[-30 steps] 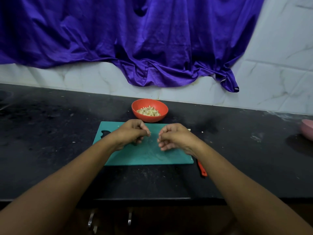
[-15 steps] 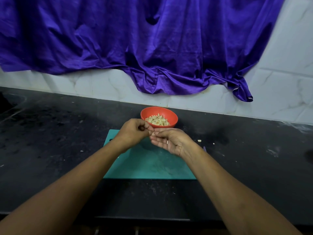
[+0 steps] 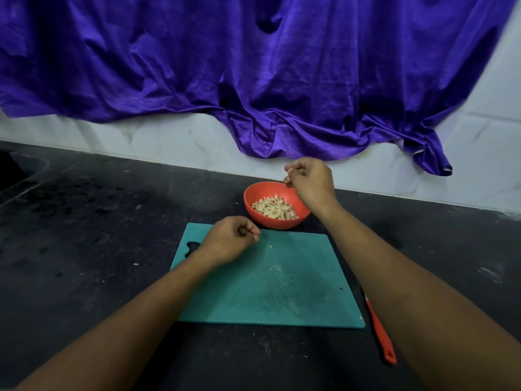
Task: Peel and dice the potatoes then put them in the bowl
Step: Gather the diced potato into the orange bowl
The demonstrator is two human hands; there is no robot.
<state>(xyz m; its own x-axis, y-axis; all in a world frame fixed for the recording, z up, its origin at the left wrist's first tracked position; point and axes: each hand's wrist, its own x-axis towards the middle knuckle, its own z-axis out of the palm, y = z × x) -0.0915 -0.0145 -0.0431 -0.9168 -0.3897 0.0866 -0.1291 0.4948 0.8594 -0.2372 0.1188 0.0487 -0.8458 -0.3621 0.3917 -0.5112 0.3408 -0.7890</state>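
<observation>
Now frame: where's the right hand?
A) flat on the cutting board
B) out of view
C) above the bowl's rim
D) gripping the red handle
C: the right hand hovers with curled fingers over the far right rim of the bowl, while the red handle lies on its own beside the cutting board.

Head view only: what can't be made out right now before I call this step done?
All in the head view:
1. Right hand above the round orange bowl: curled fingers hide whether it holds potato bits.
2. Left hand over the teal plastic cutting board: curled fingers hide its palm too.
3. Orange-handled tool beside the board: right forearm covers its working end.
4. Pale specks on the board: too small to identify.
</observation>
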